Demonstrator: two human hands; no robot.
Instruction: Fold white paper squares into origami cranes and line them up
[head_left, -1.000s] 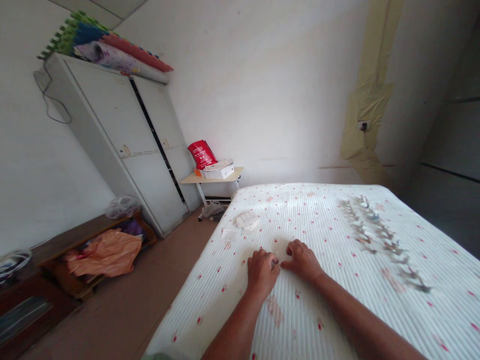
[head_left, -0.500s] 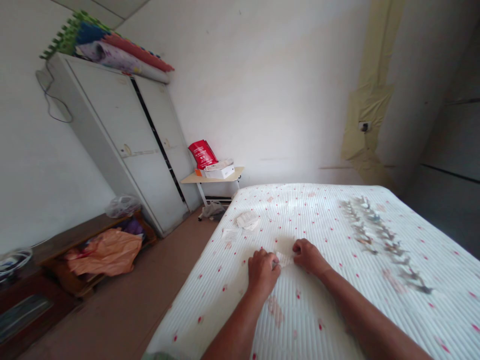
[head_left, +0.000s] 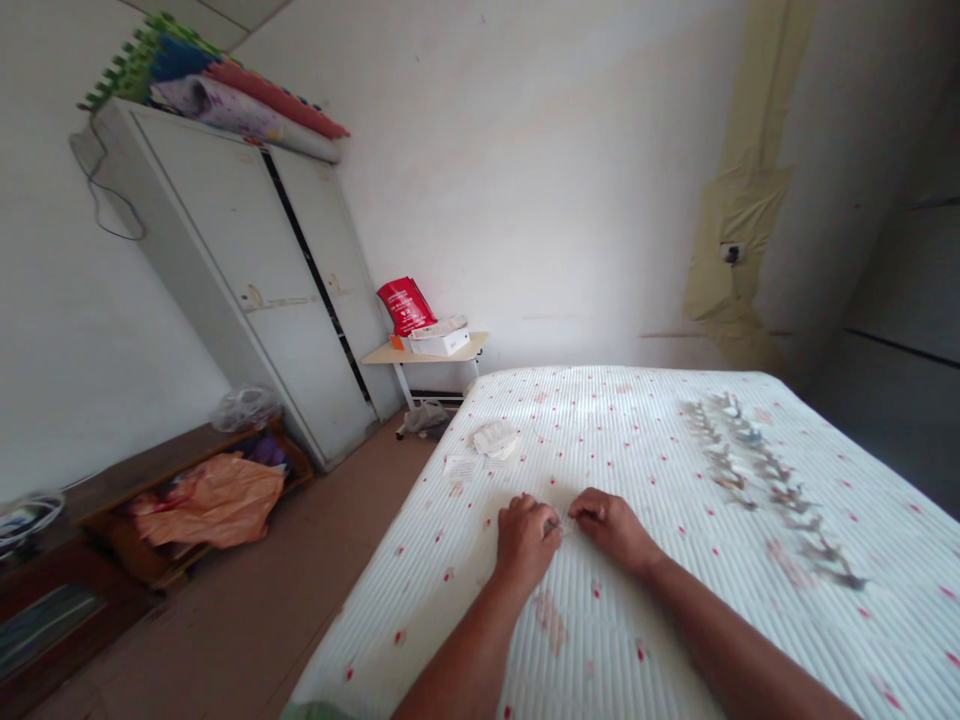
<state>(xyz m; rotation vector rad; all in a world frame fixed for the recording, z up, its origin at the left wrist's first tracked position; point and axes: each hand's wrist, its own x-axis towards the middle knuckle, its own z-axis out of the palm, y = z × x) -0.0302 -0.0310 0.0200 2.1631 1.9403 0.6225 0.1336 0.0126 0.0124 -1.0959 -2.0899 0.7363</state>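
Observation:
Both hands rest close together over the white bedspread [head_left: 600, 600] with red dots. My left hand [head_left: 527, 535] is closed on a small piece of paper [head_left: 565, 520], of which only a little shows between the hands. My right hand [head_left: 609, 525] has its thumb and fingers pinched at the paper's other side. Beyond my left hand lies a loose pile of printed paper pieces [head_left: 495, 438], with a flatter sheet [head_left: 463, 468] beside it. On the right of the bed stand rows of several small figures [head_left: 787, 490], blurred in detail.
Past the bed's far left corner is a small table [head_left: 382, 354] with a red bag [head_left: 406, 306] and a white box [head_left: 441, 343]. A grey cabinet [head_left: 225, 240] stands at the left, near a low wooden bench [head_left: 135, 470] with orange plastic [head_left: 214, 498].
My right hand has moved left, nearer my left hand. The paper between them, spread out before, now shows much less. My left hand has barely moved.

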